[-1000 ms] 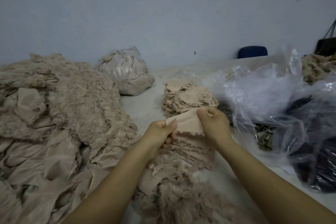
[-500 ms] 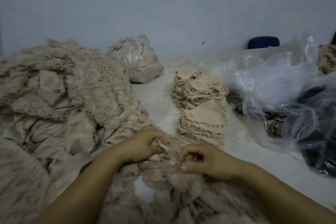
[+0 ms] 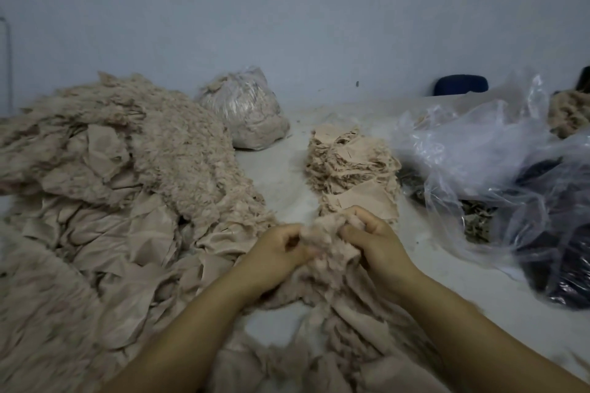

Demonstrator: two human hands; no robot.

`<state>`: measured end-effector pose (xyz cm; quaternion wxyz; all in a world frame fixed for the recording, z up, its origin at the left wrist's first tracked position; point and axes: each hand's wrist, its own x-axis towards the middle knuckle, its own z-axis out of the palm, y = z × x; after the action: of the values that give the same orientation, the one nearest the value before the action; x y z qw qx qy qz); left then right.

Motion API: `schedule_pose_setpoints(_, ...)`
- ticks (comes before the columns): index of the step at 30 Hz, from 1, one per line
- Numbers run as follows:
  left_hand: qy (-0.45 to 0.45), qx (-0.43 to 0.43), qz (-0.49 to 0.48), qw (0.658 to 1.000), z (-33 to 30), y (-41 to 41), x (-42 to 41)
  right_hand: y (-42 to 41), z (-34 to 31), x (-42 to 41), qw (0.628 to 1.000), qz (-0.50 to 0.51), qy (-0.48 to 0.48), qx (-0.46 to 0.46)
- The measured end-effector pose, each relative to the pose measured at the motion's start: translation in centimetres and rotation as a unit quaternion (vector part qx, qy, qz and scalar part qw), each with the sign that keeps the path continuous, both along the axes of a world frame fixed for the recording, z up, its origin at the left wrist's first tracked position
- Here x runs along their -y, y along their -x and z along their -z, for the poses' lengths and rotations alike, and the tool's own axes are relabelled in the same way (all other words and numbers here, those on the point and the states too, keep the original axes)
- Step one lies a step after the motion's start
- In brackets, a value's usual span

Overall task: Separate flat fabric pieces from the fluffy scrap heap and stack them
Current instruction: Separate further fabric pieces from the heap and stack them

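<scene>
Both your hands, left hand (image 3: 277, 254) and right hand (image 3: 373, 241), grip one fluffy scrap (image 3: 325, 244) just before the stack (image 3: 351, 169); you look mid-separation, so next peel its flat piece free. Beside the heap (image 3: 134, 175), a tied bag (image 3: 245, 108) holds scraps; the loose bags (image 3: 498, 150) hold dark material

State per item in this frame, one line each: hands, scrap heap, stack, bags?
left hand: grips fluffy scrap
right hand: grips same fluffy scrap
scrap heap: loose, unsorted
flat-piece stack: piled, untouched
small bag: full, closed
large clear bag: open, crumpled
</scene>
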<state>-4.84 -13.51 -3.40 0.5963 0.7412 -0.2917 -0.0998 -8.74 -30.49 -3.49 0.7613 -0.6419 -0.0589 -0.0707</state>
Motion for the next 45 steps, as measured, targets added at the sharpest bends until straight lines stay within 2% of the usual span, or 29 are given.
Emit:
schedule_pose_setpoints(2,0.059,-0.037,-0.074,0.995,-0.1,-0.1,0.1,0.1,-0.1,0.0,1.000,0.005,0.000,-0.016)
schedule_pose_setpoints(4,0.082,-0.081,-0.069,0.991,-0.4,-0.3,0.0,0.4,-0.2,0.4,0.999,-0.016,0.035,-0.031)
schedule_pose_setpoints(7,0.015,-0.067,-0.016,0.997,-0.9,-0.2,0.2,0.5,-0.3,0.5,0.994,-0.046,0.100,-0.028)
schedule_pose_setpoints(8,-0.002,-0.061,-0.001,0.998,-1.0,-0.1,0.3,0.4,-0.3,0.2,0.995,-0.037,0.094,-0.026)
schedule_pose_setpoints(10,-0.013,-0.072,0.011,0.997,-1.0,-0.1,0.3,0.2,-0.4,-0.6,0.999,0.001,0.020,-0.033)
schedule_pose_setpoints(12,-0.011,-0.084,0.027,0.996,-0.8,-0.3,-0.3,-0.1,-0.4,-0.7,0.996,0.051,-0.059,-0.041)
schedule_pose_setpoints(14,0.007,-0.113,0.019,0.993,-0.4,-0.8,-1.4,0.0,-0.6,0.1,0.991,0.074,-0.098,-0.049)
schedule_pose_setpoints(18,0.024,-0.114,-0.023,0.993,-0.1,-1.3,-2.9,0.3,-0.7,0.9,0.988,0.056,-0.112,-0.088)
schedule_pose_setpoints(21,-0.040,-0.060,-0.019,0.997,-0.6,-0.7,-1.5,0.1,-0.4,0.0,0.988,0.049,-0.105,-0.103)
schedule_pose_setpoints(23,-0.066,-0.066,-0.002,0.996,-0.6,-0.2,-0.3,0.1,-0.7,-0.8,0.988,0.012,-0.115,-0.100)
schedule_pose_setpoints(24,-0.042,-0.091,0.007,0.995,-0.6,0.0,0.2,0.2,-0.8,-1.1,0.989,0.004,-0.112,-0.093)
schedule_pose_setpoints(26,0.066,-0.168,0.025,0.983,-0.6,0.0,0.5,0.2,-1.0,-1.2,0.995,0.029,-0.069,-0.071)
schedule_pose_setpoints(28,0.174,-0.272,0.059,0.945,-1.2,0.2,0.6,0.2,-1.2,-1.4,0.997,0.053,-0.030,-0.057)
schedule_pose_setpoints(30,0.186,-0.301,0.050,0.934,-1.4,0.2,0.8,0.2,-1.1,-1.8,0.996,0.052,-0.027,-0.061)
schedule_pose_setpoints(35,0.120,-0.254,-0.053,0.958,-2.3,0.0,0.9,0.4,-1.5,-1.3,0.995,0.062,-0.057,-0.060)
schedule_pose_setpoints(40,0.053,-0.187,-0.168,0.966,-2.9,-1.8,-0.6,0.6,-0.7,1.3,0.992,0.087,0.002,-0.089)
schedule_pose_setpoints(43,0.076,-0.163,-0.197,0.964,-3.3,-2.8,-1.2,0.9,-0.1,2.5,0.990,0.088,0.042,-0.101)
schedule_pose_setpoints(45,0.104,-0.168,-0.194,0.961,-3.9,-3.1,-1.9,1.4,-0.1,3.2,0.985,0.066,0.111,-0.115)
